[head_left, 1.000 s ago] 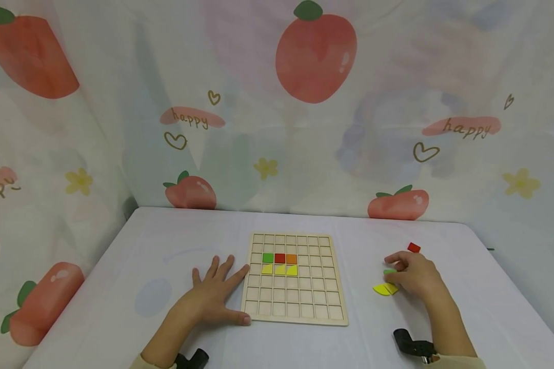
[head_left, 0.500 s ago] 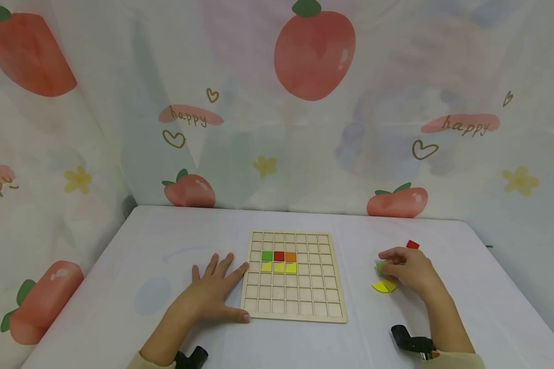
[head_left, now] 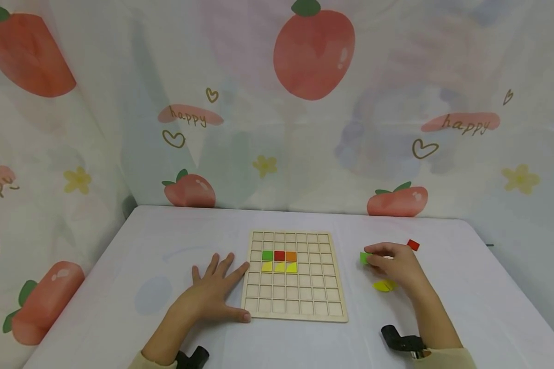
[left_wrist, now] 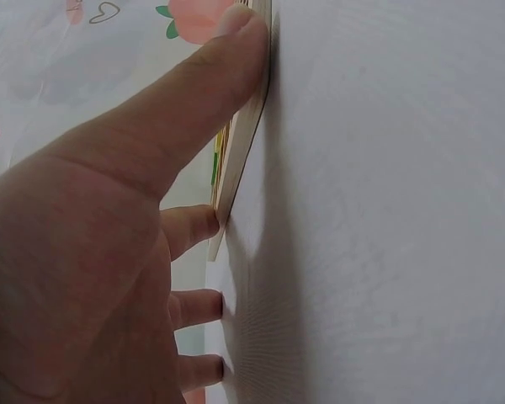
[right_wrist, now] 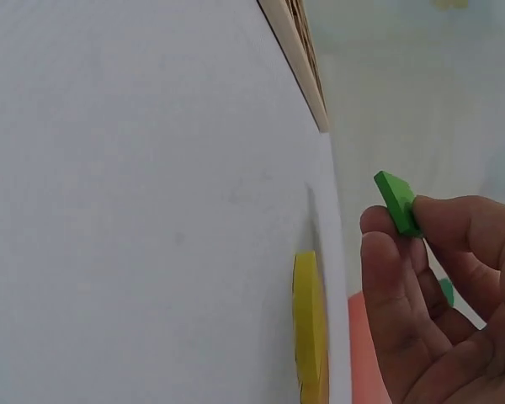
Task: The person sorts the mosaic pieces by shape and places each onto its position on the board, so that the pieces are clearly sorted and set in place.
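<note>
Currently the right hand [head_left: 392, 262] is hovering above the tabletop [head_left: 304, 348] at the right of the head view, its thumb and fingertips almost meeting as they are pinching a green tile [head_left: 364, 258]. There the fingers are covering the tile's right part; the right wrist view is showing it thin and tilted, the thumb overlapping one side, and is cutting the hand off at the right edge.

Left of centre, the left hand [head_left: 212, 293] is resting with fingers spread wide and straight, gripping nothing, thumb and forefinger tips touching the left edge of the board [head_left: 292, 281]. The left wrist view is catching that board nearly edge-on, its coloured pieces shrinking to slivers beside the thumb.

Mid-frame, a green square [head_left: 267, 255], red square [head_left: 279, 255] and orange square [head_left: 291, 256] are sitting in one row of the board; three yellow pieces [head_left: 279, 268] are filling cells just beneath, their outlines too small to settle.

Below the right hand, loose yellow bits [head_left: 384, 285] are lying bunched, their number unclear. Just beyond its knuckles a red tile [head_left: 413, 245] is lying. Both sleeves [head_left: 445, 359] are running out of the bottom edge.
</note>
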`<state>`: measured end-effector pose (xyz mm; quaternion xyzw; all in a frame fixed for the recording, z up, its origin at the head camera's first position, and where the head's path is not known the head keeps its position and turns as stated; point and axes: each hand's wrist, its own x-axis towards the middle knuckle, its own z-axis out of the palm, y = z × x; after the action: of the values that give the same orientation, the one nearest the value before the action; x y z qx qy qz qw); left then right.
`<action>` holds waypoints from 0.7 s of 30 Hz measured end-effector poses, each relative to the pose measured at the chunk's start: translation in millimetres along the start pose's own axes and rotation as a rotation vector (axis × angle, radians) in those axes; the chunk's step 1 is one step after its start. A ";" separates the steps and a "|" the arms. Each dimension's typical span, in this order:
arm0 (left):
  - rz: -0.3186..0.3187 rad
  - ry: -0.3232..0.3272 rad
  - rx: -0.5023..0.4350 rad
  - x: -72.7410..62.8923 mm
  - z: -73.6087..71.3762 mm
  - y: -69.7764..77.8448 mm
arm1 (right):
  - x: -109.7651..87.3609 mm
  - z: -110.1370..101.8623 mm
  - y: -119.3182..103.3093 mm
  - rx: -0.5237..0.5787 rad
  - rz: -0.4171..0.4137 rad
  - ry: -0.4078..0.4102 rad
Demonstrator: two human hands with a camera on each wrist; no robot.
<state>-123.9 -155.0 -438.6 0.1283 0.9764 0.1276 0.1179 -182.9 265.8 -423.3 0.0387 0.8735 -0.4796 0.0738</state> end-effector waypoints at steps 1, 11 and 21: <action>0.000 -0.002 -0.002 0.0 -0.3 0.2 | 0.5 1.1 -1.2 0.006 -0.001 0.000; -0.009 -0.003 -0.006 -0.2 -2.5 1.7 | 8.9 15.3 -19.2 0.101 -0.036 -0.034; -0.009 -0.001 -0.007 1.1 1.2 -0.6 | 15.9 33.5 -36.7 0.146 -0.073 -0.078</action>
<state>-124.8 -155.0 -440.1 0.1237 0.9764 0.1307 0.1193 -200.6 217.7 -413.2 -0.0066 0.8335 -0.5456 0.0871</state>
